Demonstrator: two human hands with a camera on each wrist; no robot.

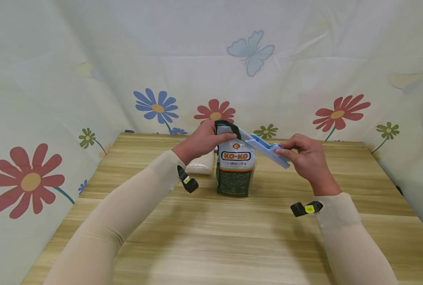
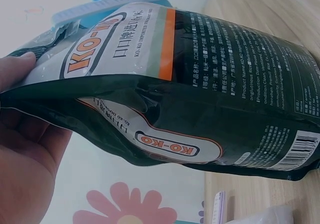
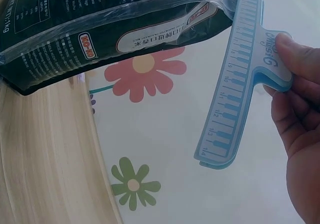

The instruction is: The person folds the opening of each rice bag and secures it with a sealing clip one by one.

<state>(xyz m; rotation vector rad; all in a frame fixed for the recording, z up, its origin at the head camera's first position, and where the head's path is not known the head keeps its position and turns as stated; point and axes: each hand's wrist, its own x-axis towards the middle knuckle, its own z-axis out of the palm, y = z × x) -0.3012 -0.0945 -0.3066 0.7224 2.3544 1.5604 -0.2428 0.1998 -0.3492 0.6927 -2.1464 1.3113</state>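
A green and white KO-KO rice bag (image 1: 234, 176) stands upright on the wooden table, its top folded over. My left hand (image 1: 209, 136) grips the bag's upper left corner, thumb in front and fingers behind. At the opposite top corner, my right hand (image 1: 305, 156) pinches the handles of a light blue sealing clip (image 1: 268, 150) between thumb and fingers. Piano keys and numbers are printed along the long clip (image 3: 230, 84) in the right wrist view, where its upper end overlaps the bag's top edge. The left wrist view shows the bag's side (image 2: 170, 144) creased inward.
Behind the rice bag to the left lies a whitish clear packet (image 1: 201, 164). A pale narrow strip (image 2: 218, 206) stands near it in the left wrist view. A flower-printed cloth (image 1: 190, 71) hangs around the table (image 1: 211, 237) at the back and sides.
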